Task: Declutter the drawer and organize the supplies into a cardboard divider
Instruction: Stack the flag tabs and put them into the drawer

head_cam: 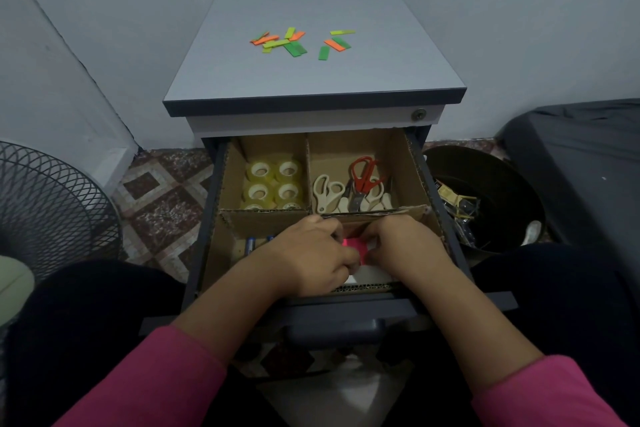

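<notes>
Landmark: brown cardboard divider [414,163], sitting inside the open dark grey metal drawer [349,308] of the grey-topped pedestal cabinet [311,80]. Divider back-left compartment: clear tape rolls [273,184], packed in rows. Back-right compartment: cream-handled scissors [327,194] on the left, red-handled scissors [363,173] right of them, overlapping others. Front-left compartment: blue-labelled batteries [250,244] against the cross wall. Front-right compartment: pink sticky-note pad [356,248] on white paper [372,274], left hand [308,253] and right hand [405,246] both on the pad. Behind and above divider, on the cabinet top: scattered orange, green and yellow flat strips [294,42]. Left of divider, on floor: black wire-mesh fan guard [52,211]. Right: round black bin [485,198].
</notes>
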Tool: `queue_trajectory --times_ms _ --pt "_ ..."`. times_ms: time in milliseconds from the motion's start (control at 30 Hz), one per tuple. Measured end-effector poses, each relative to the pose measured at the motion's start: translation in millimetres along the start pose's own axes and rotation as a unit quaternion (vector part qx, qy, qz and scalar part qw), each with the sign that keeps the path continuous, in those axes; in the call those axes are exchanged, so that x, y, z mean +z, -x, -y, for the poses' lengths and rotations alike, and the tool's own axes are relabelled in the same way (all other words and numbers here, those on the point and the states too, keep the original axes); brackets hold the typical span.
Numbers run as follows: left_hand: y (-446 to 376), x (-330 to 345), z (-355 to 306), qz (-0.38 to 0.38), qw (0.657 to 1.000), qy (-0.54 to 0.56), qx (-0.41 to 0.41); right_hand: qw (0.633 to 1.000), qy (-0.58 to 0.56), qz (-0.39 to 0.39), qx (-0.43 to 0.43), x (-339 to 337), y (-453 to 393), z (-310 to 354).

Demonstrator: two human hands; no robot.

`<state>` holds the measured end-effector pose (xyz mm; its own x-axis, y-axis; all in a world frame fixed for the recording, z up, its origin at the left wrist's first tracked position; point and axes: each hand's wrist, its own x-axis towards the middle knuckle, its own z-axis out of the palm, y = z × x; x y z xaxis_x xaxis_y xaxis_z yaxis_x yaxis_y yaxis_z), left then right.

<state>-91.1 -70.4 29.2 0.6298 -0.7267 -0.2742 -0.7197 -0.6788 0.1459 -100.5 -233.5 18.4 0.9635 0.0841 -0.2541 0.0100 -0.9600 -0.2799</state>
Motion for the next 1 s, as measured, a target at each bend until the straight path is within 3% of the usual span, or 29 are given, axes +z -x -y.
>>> queue_trajectory --times_ms 233,333,467,567,700,1000 --pt "-0.1 2.1 2.2 0.003 1.0 0.006 -0.01 1.0 0.002 0.012 0.007 -2.8 0.7 -0.2" --pt "3.5 0.6 7.5 -0.027 0.994 0.102 -0.02 0.998 0.003 0.024 0.055 -11.8 4.3 -1.0" --pt "8.3 -2.2 15.8 -0.192 0.927 0.32 -0.041 0.991 0.071 -0.017 0.114 -12.6 13.2 -5.7" --pt "8.0 -3.0 18.4 -0.301 0.865 0.393 -0.079 0.989 0.076 0.005 0.123 -9.8 14.4 -3.9" --pt "6.7 -4.4 19.2 -0.361 0.818 0.433 -0.113 0.989 0.064 0.005 0.133 -9.2 10.9 -1.7" --pt "5.9 -2.4 17.9 -0.348 0.819 0.441 -0.115 0.987 0.071 -0.011 0.144 -10.0 15.3 0.6"
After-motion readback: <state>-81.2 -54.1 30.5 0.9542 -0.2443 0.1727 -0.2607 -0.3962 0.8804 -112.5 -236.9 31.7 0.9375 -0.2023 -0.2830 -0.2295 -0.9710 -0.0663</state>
